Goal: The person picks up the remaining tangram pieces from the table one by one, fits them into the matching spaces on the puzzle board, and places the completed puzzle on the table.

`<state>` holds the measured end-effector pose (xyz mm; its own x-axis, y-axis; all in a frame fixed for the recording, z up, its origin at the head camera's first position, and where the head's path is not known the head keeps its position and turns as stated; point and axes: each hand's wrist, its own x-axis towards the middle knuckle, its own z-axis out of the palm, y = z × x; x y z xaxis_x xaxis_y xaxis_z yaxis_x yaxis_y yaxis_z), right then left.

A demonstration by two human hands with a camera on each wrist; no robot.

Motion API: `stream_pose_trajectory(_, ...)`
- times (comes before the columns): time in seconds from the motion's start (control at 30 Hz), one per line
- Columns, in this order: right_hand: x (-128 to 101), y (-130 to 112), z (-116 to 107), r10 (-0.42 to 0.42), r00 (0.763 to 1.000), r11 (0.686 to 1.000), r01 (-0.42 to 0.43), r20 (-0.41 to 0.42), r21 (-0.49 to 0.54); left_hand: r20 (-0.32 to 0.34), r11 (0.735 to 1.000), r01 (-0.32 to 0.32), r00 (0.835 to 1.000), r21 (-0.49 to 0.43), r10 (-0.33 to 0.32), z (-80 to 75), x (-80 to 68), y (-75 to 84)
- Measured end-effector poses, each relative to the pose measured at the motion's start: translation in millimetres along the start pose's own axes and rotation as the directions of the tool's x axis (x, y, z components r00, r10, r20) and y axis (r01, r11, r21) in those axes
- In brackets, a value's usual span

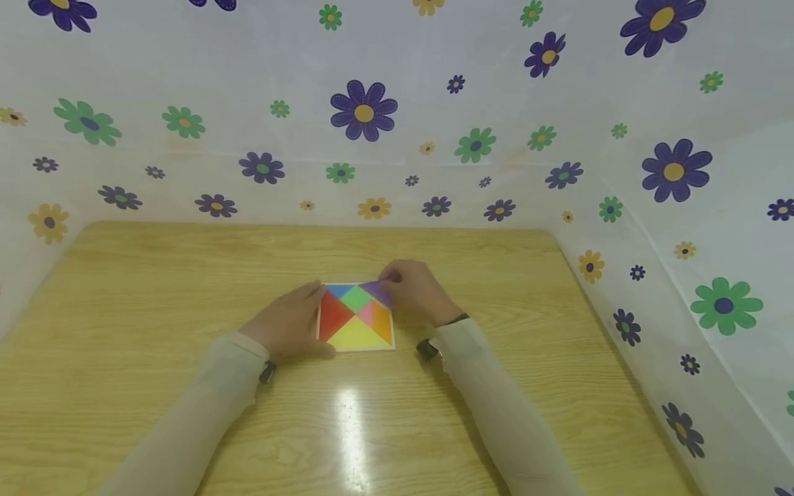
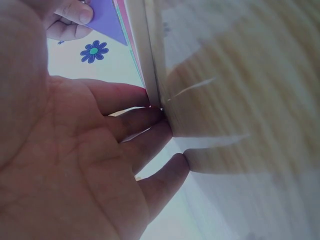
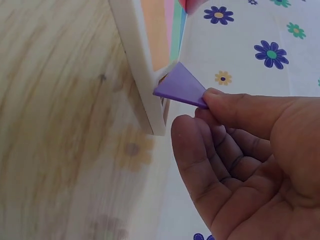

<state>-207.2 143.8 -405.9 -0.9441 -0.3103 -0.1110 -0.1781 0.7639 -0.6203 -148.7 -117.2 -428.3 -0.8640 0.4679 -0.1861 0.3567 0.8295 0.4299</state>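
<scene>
- Pale wooden tabletop (image 1: 155,386): the working surface, walled on three sides by a white plastic sheet printed with flowers (image 1: 434,103). Every place below is given relative to the square white-framed tangram tray (image 1: 356,348), which lies flat near the table's middle.
- Tangram tray: it holds flat coloured tiles, with red at its left, yellow at its near edge, orange at its right, and green, pink and blue toward the middle and far side. The far right corner is the one being worked.
- Left hand (image 1: 287,325): it lies against the tray's left edge, fingers straight and close together, fingertips (image 2: 165,131) pressed to the white frame; judged, it steadies the tray.
- Right hand (image 1: 417,291): at the tray's far right corner, thumb and forefinger pinched on the small purple triangular tile (image 3: 181,88).
- Purple tile: tilted, one point touching the tray at that corner, the rest raised above the frame. Whether it is going in or coming out cannot be told; either move calls for a clean tilt and an unmoved tray.
</scene>
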Motion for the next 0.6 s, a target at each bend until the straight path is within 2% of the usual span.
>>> stream_pose_trajectory(0.23, 6, 1, 2, 0.005, 1.000, 0.999, -0.004, 0.028, -0.036, -0.009, 1.000, -0.005, 1.000, 0.000, 0.005, -2.5, -1.6, 4.6)
stream_pose_trajectory(0.6, 13, 6, 5, 0.019, 0.998, 0.993, -0.012, 0.057, -0.116, -0.013, 1.000, -0.007, 1.000, -0.002, 0.007, 0.1, -1.0, 2.5)
